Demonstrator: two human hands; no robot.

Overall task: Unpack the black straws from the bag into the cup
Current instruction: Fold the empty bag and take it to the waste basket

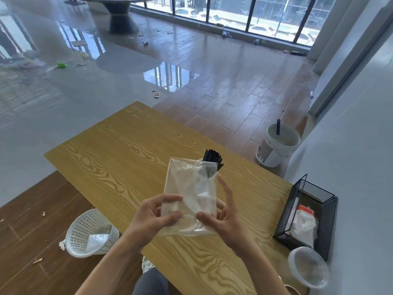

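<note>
The black straws [212,156] stand bunched and upright in the cup [201,160], which sits on the bench [110,158] directly beyond the grip and is mostly hidden behind the bag [191,188]. Only a sliver of what appears to be the cup rim shows at the bag's far edge, so its form cannot be confirmed.

Task status: the clear plastic bag looks empty. No straw is visible through its film, apart from the lower part of the bunch seen through the far corner. Judged from this, the transfer is complete or nearly so. What remains is probably only disposal or setting down of the bag.

Grip, left hand [155,216]: the thumb and curled fingers pinch the near left edge of the bag. The bag is held above the bench, tilted away from the person.

Grip, right hand [225,218]: the thumb presses on the bag's near right face, and the lower fingers curl behind it. The index finger extends straight, away from the grip toward the cup, and lies beside the bag's right edge without clear contact.

Surroundings relative to the grip: a black mesh tray [319,201] holding tissue stands well to the right; a clear lidded container [308,267] lies right and nearer the person; a white perforated basket [89,233] rests on the floor to the left, below bench level.
</note>
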